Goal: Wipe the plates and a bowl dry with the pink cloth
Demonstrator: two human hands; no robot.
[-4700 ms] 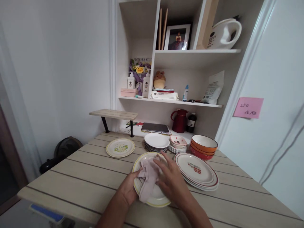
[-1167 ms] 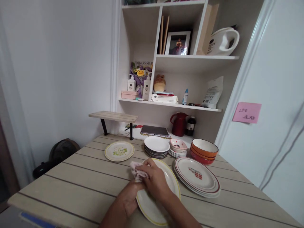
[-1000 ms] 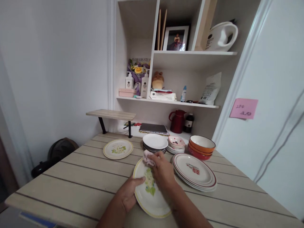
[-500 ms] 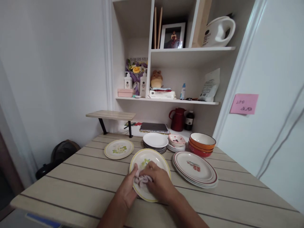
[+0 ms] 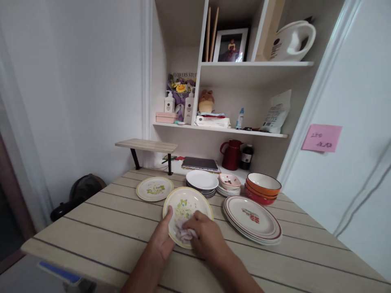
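Far left on the slatted table [image 5: 100,218]: a yellow-rimmed floral plate [image 5: 146,196], flat, face up, apart from both hands. Next, the left hand [image 5: 161,239], thumb over the left rim of a second such plate, the held plate [image 5: 198,199], pinching it; fingers beneath mostly hidden. Held plate at centre, in front of the white plate stack [image 5: 202,179], decorated face turned up and toward the wearer. Contact with the table: cannot tell. Round, so no long axis; green print partly covered, its full direction unclear. Judged stiff, fairly light, smooth enough to slip, breakable; the rim seems the best hold, thumb above, fingers below. Against its lower face, a crumpled pale-pink cloth [image 5: 185,234], probably soft and limp, bunched in the curled fingers of the right hand [image 5: 209,238]. Farther right, near that hand: a stack of red-banded plates [image 5: 241,211].
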